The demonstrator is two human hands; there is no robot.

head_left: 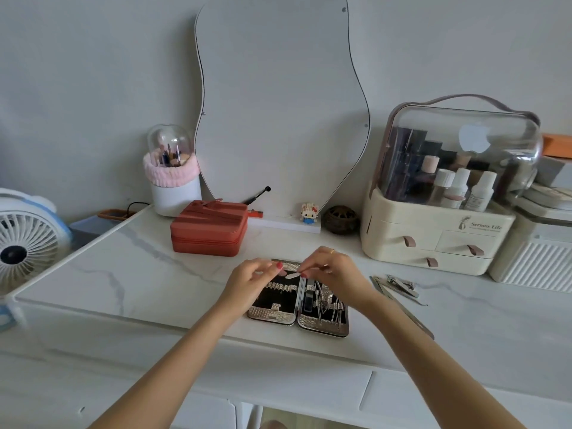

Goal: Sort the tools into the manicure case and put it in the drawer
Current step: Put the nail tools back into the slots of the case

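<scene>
Currently, both hands are working over the open manicure case [297, 300] near the table's front edge, the right hand [331, 267] pinching a thin, light, stiff, probably slippery tool [293, 275] by one end while the left hand [252, 278], fingers loosely curled, is steadying its far tip.

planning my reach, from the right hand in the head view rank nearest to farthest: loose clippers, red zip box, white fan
From the right hand:
1. loose clippers, just to its right on the counter
2. red zip box, back left
3. white fan, far left edge
</scene>
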